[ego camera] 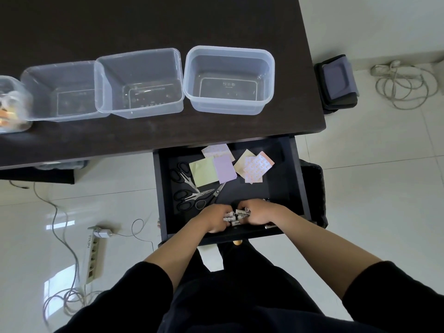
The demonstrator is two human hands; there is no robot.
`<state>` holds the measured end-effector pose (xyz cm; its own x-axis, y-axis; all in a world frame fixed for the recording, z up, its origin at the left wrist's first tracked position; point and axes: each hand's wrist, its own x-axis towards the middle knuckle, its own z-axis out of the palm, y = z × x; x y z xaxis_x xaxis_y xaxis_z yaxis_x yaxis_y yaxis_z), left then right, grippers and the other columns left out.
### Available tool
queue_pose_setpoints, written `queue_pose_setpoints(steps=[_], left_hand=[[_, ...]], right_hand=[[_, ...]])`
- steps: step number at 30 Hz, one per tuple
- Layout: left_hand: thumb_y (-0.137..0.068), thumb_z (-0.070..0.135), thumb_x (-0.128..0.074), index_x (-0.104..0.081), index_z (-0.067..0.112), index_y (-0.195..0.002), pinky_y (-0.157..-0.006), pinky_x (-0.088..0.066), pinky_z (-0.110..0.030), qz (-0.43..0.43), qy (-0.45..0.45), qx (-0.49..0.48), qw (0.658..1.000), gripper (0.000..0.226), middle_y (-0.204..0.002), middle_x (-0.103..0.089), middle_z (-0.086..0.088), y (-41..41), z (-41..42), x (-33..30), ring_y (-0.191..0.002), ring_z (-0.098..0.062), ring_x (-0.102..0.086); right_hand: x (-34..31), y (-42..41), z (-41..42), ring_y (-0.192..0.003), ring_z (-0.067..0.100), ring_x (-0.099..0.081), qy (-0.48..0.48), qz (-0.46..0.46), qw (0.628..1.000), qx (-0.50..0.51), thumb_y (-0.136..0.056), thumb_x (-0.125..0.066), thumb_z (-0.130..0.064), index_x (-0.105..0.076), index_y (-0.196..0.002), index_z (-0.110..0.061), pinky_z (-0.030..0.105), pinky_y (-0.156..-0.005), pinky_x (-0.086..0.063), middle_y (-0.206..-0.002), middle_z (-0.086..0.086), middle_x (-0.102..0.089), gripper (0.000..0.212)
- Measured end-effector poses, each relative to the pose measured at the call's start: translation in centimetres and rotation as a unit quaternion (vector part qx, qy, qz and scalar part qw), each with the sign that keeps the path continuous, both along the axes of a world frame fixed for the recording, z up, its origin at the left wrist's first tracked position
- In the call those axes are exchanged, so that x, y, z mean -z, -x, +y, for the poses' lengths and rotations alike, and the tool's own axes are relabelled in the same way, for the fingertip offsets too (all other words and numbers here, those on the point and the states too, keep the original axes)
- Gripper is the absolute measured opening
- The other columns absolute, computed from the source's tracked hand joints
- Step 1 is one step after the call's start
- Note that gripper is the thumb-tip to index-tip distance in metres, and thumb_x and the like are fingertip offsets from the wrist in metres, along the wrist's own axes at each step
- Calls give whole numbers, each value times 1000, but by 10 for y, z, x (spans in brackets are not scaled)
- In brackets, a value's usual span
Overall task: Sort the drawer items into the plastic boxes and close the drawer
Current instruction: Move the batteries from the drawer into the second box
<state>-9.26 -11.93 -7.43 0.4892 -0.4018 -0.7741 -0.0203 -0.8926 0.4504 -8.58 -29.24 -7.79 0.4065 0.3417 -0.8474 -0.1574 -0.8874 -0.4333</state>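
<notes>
White-labelled cylindrical batteries [236, 215] lie bunched at the near end of the open black drawer [298, 179], cupped between a person's two hands, most with their long axes running roughly across the drawer. The left hand [215, 219] curls its fingers round the left end of the bunch; the right hand [258, 213] closes over the right end, so both hands grip the batteries at once and neither is plainly nearer. How many batteries each hand holds cannot be told, since the fingers cover them.

Just beyond the hands, up the drawer, black-handled steel scissors [192, 192] lie crossed in a loose pile, and further back a scatter of pastel sticky notes and patterned paper squares [225, 165] rests on the drawer floor. A small metal object [270, 226] sits by the right wrist at the front edge.

Well beyond the drawer, on the dark wooden desk [144, 25], stands a row of clear plastic boxes [229, 79], three apparently empty and a fourth [12, 104] at far left holding some items. The coming lift, by the look of it, runs up and away from the body, to one of those boxes.
</notes>
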Motion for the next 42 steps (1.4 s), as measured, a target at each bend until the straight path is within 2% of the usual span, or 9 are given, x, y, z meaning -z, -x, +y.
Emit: queue_pose_setpoints(steps=[8, 12, 16, 18, 20, 22, 25, 36, 42], left_hand=[[-86, 16, -61, -58, 16, -110, -88, -44, -30, 14, 3, -62, 998, 24, -116, -62, -8, 8, 19, -13, -110, -27, -56], [-88, 14, -61, -56, 15, -114, -84, -41, -25, -1, 28, -132, 991, 27, -116, -60, -6, 7, 33, -26, -107, -23, -56], [-88, 7, -57, -56, 12, -106, -63, -46, -18, -20, 61, -196, 979, 18, -96, -58, -5, 0, 47, -41, -76, -9, -54], [-87, 8, -58, -57, 10, -104, -74, -50, -28, -38, 76, -216, 973, 17, -94, -60, -8, -7, 55, -49, -81, -17, -56], [-87, 10, -59, -57, 9, -100, -76, -47, -33, -65, 85, -221, 969, 13, -92, -61, -9, -17, 65, -60, -85, -21, -56], [-88, 12, -59, -58, 8, -104, -70, -39, -26, -101, 90, -222, 966, 16, -91, -60, -5, -28, 78, -73, -84, -19, -54], [-89, 13, -58, -58, 10, -106, -68, -36, -22, -136, 104, -234, 957, 17, -87, -57, 1, -46, 105, -95, -79, -16, -52], [-85, 7, -63, -59, 20, -92, -67, -45, -25, -250, 148, -324, 900, 15, -77, -61, 7, -123, 265, -173, -73, -16, -57], [-88, 13, -59, -59, 14, -105, -76, -40, -27, -306, 109, -303, 896, 16, -89, -59, 3, -172, 322, -194, -85, -18, -55]], right_hand=[[-13, -6, -1, -92, 22, -60, -10, 5, 1000, 1, -84, -64, -20, -60, -107, -20, 27, -70, -45, -99, 0, -62, 23], [-25, -6, -2, -108, 21, -58, -28, -29, 998, 41, -86, -65, -27, -60, -117, -14, 31, -92, -47, -118, 3, -62, 34], [-44, -10, 3, -88, 17, -58, -51, -80, 991, 90, -88, -63, -24, -64, -92, -16, 25, -74, -43, -91, -2, -62, 10], [-54, -15, 11, -72, 6, -51, -63, -100, 987, 106, -89, -62, -22, -52, -73, -26, 16, -61, -37, -76, -11, -51, 19], [-65, -22, 22, -72, 5, -50, -68, -117, 984, 119, -89, -62, -24, -55, -77, -22, 12, -57, -34, -78, -10, -51, 14], [-77, -32, 39, -79, 16, -54, -84, -144, 978, 128, -88, -64, -26, -60, -92, -8, 19, -63, -39, -85, -1, -56, 20], [-99, -49, 73, -82, 22, -56, -102, -190, 967, 136, -88, -64, -29, -59, -92, -9, 32, -72, -42, -89, 4, -60, 21], [-191, -130, 239, -84, 7, -60, -216, -317, 911, 153, -87, -64, -29, -63, -95, -21, 24, -75, -45, -91, -8, -66, 11], [-206, -178, 309, -70, 7, -53, -194, -375, 893, 155, -88, -63, -26, -60, -88, -17, 21, -60, -39, -80, -7, -59, 9]])
